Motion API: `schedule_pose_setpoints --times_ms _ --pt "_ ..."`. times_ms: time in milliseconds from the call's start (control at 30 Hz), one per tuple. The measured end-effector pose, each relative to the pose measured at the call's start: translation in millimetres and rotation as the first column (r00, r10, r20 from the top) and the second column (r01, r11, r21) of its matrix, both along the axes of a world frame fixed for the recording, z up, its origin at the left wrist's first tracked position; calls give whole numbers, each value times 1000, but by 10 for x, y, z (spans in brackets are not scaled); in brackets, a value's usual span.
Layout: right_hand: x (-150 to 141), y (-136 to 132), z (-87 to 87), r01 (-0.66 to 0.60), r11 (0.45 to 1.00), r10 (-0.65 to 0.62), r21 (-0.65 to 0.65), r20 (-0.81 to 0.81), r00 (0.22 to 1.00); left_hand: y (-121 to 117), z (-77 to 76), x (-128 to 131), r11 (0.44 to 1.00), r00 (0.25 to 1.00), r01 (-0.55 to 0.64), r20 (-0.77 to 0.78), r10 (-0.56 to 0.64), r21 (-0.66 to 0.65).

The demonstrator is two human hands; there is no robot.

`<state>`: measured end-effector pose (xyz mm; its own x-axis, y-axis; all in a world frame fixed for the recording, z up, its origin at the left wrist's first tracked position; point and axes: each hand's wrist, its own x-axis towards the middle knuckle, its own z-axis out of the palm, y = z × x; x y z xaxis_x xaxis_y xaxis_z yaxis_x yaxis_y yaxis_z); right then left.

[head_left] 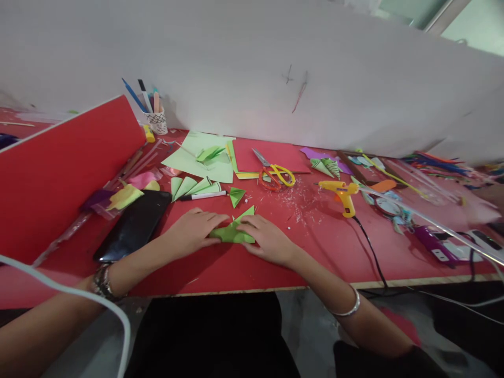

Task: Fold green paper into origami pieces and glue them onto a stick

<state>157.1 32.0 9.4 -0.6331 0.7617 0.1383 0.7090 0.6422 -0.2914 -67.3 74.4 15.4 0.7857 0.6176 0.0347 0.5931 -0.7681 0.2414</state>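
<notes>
A folded piece of green paper lies on the red table in front of me, one pointed corner rising at its back. My left hand closes on its left end, fingers bent over the edge. On the right end, my right hand grips it with curled fingers and thumb. Just behind the paper is a small folded green triangle. A black and white marker rests beside several pleated light-green paper pieces.
Scissors lie on red sheets at the back. A yellow glue gun with a black cord stands to the right, near paper scraps. A black phone is at left, before a red board. A pen cup stands against the wall.
</notes>
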Motion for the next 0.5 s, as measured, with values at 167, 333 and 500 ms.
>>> schedule_pose_setpoints --times_ms 167,333,500 --pt "-27 -41 -8 81 989 -103 -120 -192 976 -2 -57 19 933 968 -180 113 225 -310" --pt "-33 -20 -31 141 920 -273 -365 -342 899 -62 -41 37 967 970 -202 101 219 -153" --pt "-15 58 89 34 832 -379 -554 -523 763 -174 105 10 934 1000 6 23 -15 356"
